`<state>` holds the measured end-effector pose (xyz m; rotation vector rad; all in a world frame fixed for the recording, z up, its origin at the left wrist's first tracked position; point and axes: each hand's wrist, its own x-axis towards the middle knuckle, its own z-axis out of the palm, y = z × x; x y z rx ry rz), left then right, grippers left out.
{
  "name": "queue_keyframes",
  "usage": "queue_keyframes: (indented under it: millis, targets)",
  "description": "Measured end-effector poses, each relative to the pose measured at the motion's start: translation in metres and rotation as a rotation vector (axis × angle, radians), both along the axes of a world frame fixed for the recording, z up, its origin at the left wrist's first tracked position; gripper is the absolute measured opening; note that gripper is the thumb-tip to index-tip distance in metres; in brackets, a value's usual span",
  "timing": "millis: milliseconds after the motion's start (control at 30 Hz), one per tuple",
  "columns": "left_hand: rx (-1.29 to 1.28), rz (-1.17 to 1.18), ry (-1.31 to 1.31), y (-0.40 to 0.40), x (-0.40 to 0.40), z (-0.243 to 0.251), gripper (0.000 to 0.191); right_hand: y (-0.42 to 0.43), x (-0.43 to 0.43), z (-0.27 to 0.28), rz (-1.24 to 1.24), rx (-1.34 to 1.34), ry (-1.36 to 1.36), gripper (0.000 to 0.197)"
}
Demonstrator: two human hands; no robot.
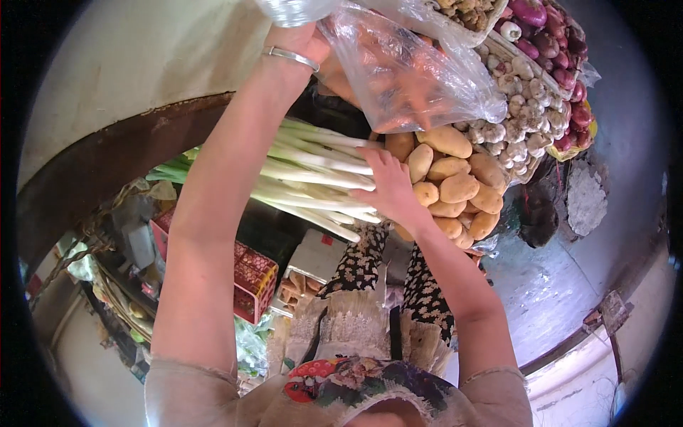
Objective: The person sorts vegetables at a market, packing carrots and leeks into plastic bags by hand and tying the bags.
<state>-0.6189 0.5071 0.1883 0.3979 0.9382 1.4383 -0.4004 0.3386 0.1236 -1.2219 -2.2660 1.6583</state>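
Observation:
My left hand (299, 42), with a metal bangle at its wrist, reaches to the top edge, against a clear plastic bag (296, 10); its fingers are mostly hidden. My right hand (387, 184) rests on the white ends of several leeks or large green onions (315, 171), fingers spread; whether it grips one cannot be told. Potatoes (459, 188) lie in a heap just beside that hand. Above them a clear plastic sheet or bag (427, 85) covers orange carrots (373, 48).
Garlic bulbs (515, 117) and red onions (549, 45) fill containers at the upper right, near ginger (472, 12) in a basket. A red plastic crate (253, 283) and a white foam box (315, 256) stand below the leeks. A dark curved edge (122, 128) runs along the left.

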Motion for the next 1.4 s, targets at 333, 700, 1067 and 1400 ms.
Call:
queue_keyframes:
  millis: [333, 700, 1067, 1400]
  targets:
    - [-0.009, 0.05, -0.097, -0.019, -0.003, -0.018, 0.013, 0.003, -0.045, -0.05, 0.229, -0.177, -0.116, 0.08]
    - [-0.192, 0.144, 0.067, -0.066, -0.04, -0.041, 0.018, 0.038, -0.058, -0.097, 0.032, 0.33, -0.085, 0.057]
    - [-0.273, 0.084, 0.686, -0.166, -0.023, 0.02, 0.022, 0.029, -0.06, -0.101, 0.025, 0.364, -0.15, 0.066]
    - [-0.834, 0.315, 0.055, -0.371, -0.031, -0.034, 0.053, 0.025, -0.041, -0.034, 0.034, 0.31, -0.141, 0.067]
